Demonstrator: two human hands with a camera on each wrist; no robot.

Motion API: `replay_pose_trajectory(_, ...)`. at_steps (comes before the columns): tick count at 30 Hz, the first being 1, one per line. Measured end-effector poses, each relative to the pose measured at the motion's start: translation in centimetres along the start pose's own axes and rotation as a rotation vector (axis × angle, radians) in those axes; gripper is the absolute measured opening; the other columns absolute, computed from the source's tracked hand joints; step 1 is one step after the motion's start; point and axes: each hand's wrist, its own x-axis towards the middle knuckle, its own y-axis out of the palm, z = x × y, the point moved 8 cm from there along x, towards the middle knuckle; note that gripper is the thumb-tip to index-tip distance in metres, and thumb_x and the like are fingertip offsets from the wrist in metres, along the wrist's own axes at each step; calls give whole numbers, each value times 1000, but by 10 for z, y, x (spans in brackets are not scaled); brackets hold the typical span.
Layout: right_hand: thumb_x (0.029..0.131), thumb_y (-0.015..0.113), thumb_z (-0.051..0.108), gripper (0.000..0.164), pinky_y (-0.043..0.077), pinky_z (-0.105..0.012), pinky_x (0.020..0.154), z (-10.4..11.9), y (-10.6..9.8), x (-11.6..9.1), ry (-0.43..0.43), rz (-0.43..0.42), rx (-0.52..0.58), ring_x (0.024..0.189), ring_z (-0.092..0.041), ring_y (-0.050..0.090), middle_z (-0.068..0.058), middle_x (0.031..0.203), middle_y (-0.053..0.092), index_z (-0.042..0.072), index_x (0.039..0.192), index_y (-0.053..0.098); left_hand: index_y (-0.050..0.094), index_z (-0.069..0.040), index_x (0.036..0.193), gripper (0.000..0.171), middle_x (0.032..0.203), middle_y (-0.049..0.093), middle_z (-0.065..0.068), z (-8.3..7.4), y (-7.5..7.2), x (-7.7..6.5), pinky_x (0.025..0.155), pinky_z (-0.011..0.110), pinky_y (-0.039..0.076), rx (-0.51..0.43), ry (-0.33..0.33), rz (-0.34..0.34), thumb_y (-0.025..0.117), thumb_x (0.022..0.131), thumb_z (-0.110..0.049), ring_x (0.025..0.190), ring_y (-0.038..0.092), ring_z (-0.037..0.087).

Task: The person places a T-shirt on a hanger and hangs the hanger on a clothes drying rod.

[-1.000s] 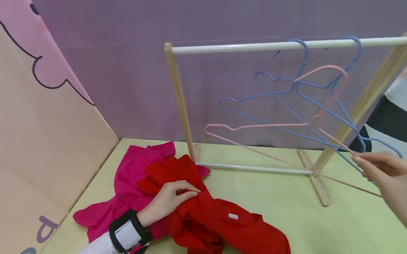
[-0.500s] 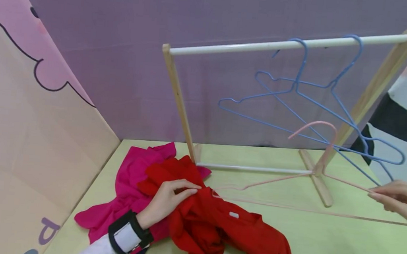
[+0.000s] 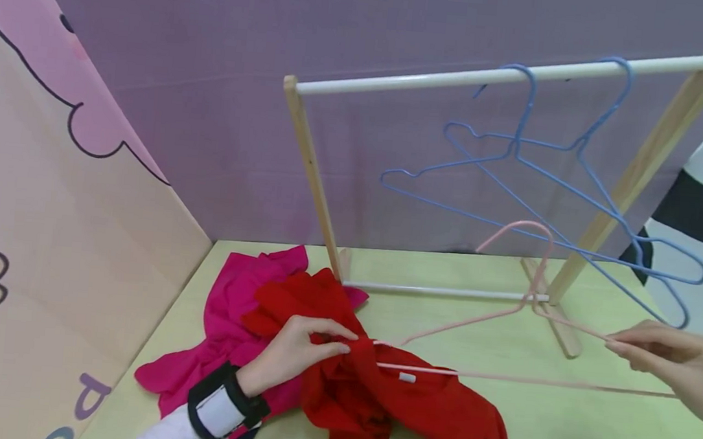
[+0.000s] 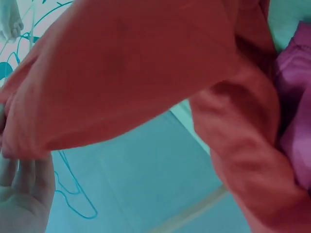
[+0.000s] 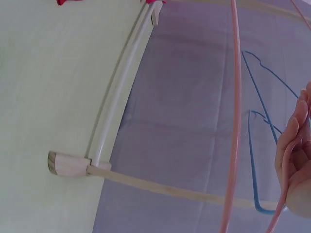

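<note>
A red garment [image 3: 436, 402] with a small white label lies crumpled on the table. My left hand [image 3: 294, 349] pinches its upper edge between thumb and fingers; in the left wrist view the red cloth [image 4: 136, 73] covers the fingertips of that hand [image 4: 26, 189]. My right hand [image 3: 666, 351] pinches the right shoulder of a pink clothes hanger [image 3: 500, 379], hook upward. The hanger's left end reaches the garment beside my left fingers, and its tip is hidden in the cloth. In the right wrist view, my right hand [image 5: 296, 160] holds the pink hanger [image 5: 236, 97].
Behind stands a small wooden clothes rack [image 3: 312, 168] with a white top rail [image 3: 412, 81]. Two blue hangers hang from it, a nearer one [image 3: 529, 109] and another [image 3: 614, 109] to its right. A magenta garment [image 3: 229, 310] lies left, partly under the red one.
The right hand has lowered the pink hanger from in front of the blue hangers, then moved it left until its end went into the red garment. The left hand keeps its pinch.
</note>
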Motion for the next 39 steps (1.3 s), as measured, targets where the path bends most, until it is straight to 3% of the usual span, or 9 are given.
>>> replay_pose_trajectory(4, 74, 62, -12, 19, 43, -12, 54, 3, 13, -2, 33, 41, -23, 63, -2, 54, 10, 78, 62, 3, 84, 68, 67, -13, 102, 23, 93, 66, -6, -7, 5, -1, 62, 22, 47, 37, 23, 34, 66, 79, -12, 78, 55, 7)
replay_pose_trajectory(10, 73, 63, -11, 19, 44, -16, 52, 24, 39, -2, 13, 84, 3, 60, -5, 52, 7, 73, 58, 5, 83, 68, 66, -8, 103, 25, 95, 66, 0, -23, 10, -2, 67, 20, 49, 90, 82, 31, 65, 79, -4, 82, 57, 8)
replay_pose_trajectory(19, 74, 66, -4, 16, 40, -17, 50, 25, 62, 2, 51, 90, 28, 59, -6, 52, 6, 71, 60, 9, 83, 68, 66, -9, 103, 24, 95, 66, 2, -22, 3, -2, 62, 19, 47, 152, 63, 15, 65, 79, -5, 76, 56, 8)
replay_pose_trajectory(23, 72, 68, -3, 16, 41, -16, 52, 37, 76, 7, -22, 85, 54, 59, -5, 52, 3, 69, 60, 11, 81, 68, 66, -9, 102, 24, 94, 66, 2, -24, 4, 0, 65, 19, 48, 148, 67, 30, 65, 79, -5, 78, 57, 8)
replay_pose_trajectory(28, 70, 68, -8, 22, 42, -16, 53, 50, 102, 12, -112, 120, 131, 58, -6, 52, 6, 68, 59, 12, 81, 69, 67, -7, 100, 23, 92, 67, 3, -33, 6, 5, 70, 21, 49, 156, 127, 22, 66, 78, -5, 79, 60, 7)
replay_pose_trajectory(35, 73, 69, 1, 12, 43, -18, 52, 51, 124, 17, -44, 114, 134, 58, -7, 53, 8, 69, 59, 11, 80, 68, 66, -4, 99, 23, 91, 67, 5, -36, 2, 10, 71, 21, 49, 181, 131, -8, 66, 77, -3, 78, 60, 8)
replay_pose_trajectory(39, 74, 68, 3, 10, 44, -19, 53, 56, 129, 23, -59, 104, 135, 59, -7, 54, 8, 69, 60, 10, 80, 68, 66, -2, 100, 23, 91, 67, 7, -41, -3, 14, 71, 22, 49, 195, 150, -19, 66, 77, -2, 78, 61, 9)
